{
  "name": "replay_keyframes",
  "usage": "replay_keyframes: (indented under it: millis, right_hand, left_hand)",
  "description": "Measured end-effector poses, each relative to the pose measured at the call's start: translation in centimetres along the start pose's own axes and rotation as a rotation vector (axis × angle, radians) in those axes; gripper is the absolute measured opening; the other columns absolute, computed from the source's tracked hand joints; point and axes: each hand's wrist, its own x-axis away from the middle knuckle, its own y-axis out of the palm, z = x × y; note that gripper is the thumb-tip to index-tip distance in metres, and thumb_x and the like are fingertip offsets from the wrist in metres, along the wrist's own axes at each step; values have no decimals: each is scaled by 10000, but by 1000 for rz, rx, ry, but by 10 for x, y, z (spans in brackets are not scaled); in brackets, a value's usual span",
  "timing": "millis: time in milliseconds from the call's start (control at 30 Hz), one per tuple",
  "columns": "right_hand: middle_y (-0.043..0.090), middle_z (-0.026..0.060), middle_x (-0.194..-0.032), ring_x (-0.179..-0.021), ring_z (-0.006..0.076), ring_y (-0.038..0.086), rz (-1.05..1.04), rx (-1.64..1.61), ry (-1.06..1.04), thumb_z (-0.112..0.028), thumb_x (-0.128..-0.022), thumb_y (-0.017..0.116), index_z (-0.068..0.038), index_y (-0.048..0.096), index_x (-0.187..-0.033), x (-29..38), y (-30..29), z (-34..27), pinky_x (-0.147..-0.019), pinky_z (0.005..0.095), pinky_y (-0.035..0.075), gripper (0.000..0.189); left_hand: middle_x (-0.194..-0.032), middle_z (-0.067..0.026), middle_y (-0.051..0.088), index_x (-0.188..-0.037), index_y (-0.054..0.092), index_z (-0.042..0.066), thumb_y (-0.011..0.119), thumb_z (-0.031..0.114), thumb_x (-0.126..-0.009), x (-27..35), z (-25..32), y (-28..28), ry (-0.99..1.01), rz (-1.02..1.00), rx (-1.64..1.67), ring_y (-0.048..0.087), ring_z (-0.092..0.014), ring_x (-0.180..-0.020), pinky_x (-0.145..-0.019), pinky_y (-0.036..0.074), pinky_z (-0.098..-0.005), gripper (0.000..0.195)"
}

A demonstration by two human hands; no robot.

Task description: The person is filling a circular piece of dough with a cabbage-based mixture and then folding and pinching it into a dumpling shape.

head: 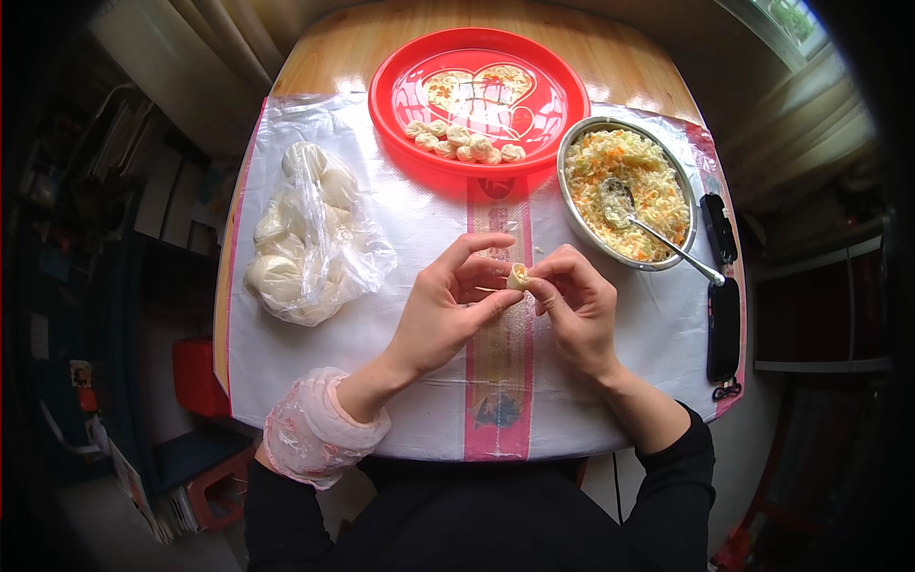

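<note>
Between both hands, above the middle of the covered table, is a small dough dumpling (518,277) whose top gapes, with a bit of orange and pale filling showing inside. My left hand (457,293) supports it from the left between thumb and fingers. The thumb and index finger of my right hand (575,300) pinch its right edge. Beyond the hands, several small pleated dumplings (465,143) sit along the near side of a round red tray (550,154). To the right, a metal bowl (565,196) holds shredded filling (654,164) with a metal spoon (675,247) resting in it.
A clear plastic bag (314,236) of round dough pieces lies at the left. A black phone-like device (723,329) and a smaller black object (718,229) lie along the right edge. A white woven sheet (300,386) covers most of the wooden table (615,50).
</note>
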Motion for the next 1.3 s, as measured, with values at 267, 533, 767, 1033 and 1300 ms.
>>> replay_keyframes:
  millis: [267,533,767,1033,1300]
  right_hand:
    - [586,47,-886,-832,97,622,18,9,9,19,-872,644,16,611,-942,1,4,-2,-713,210,500,77]
    - [583,50,-880,-813,100,624,31,16,-5,24,-868,646,17,606,-931,2,4,-2,-701,212,505,75]
    - [577,50,-879,-813,99,621,29,22,-16,40,-861,642,19,601,-924,2,5,-2,-688,211,506,78]
    - [569,48,-873,-783,94,606,26,9,-12,41,-861,643,18,601,-926,2,4,-1,-671,210,498,80]
    - [569,52,-871,-786,96,607,4,48,-11,33,-860,644,16,605,-927,2,3,-3,-675,214,497,80]
  left_hand:
    - [-973,-97,654,-1170,513,32,596,-50,-882,0,-12,3,269,-14,-153,669,-159,-923,-774,542,-272,311]
    - [-978,-112,630,-1119,531,11,580,-50,-890,-1,-13,2,304,-56,-220,669,-169,-909,-756,541,-282,242]
    - [-977,-117,622,-1076,526,5,589,-61,-879,0,-13,2,279,-61,-246,669,-180,-916,-752,555,-285,217]
    - [-917,-120,662,-1045,534,2,612,-43,-871,0,-11,2,251,-20,-235,682,-181,-889,-742,564,-282,196]
    - [-880,-133,668,-1028,541,1,636,-14,-859,0,-5,1,270,-27,-331,687,-180,-841,-677,555,-282,195]
